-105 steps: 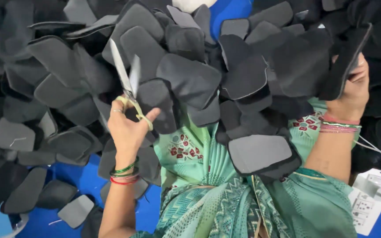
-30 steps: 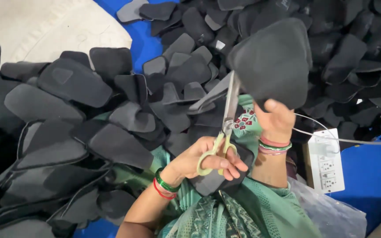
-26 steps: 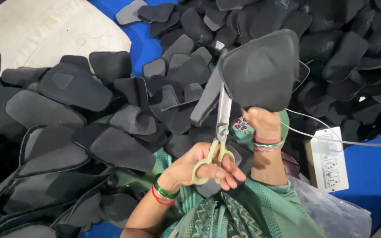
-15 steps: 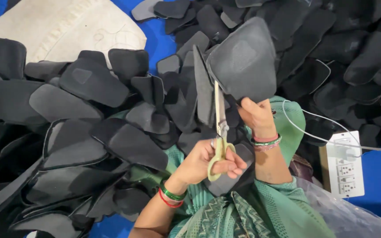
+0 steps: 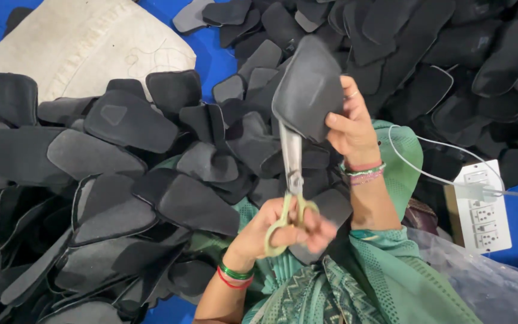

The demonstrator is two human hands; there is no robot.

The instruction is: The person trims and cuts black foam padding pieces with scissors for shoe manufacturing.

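A heap of dark grey padded pieces (image 5: 121,180) fills the left and top of the frame over a blue floor (image 5: 211,57), with a cream cloth (image 5: 79,48) at upper left and a white socket strip (image 5: 481,207) at right. Above centre, the right hand (image 5: 350,123) pinches one grey piece (image 5: 308,90) by its right edge, fingers closed on it. Directly below, the left hand (image 5: 283,231) grips the scissors (image 5: 292,180), fingers through the yellowish loops; the blades run straight up, their tips meeting the piece's lower edge.
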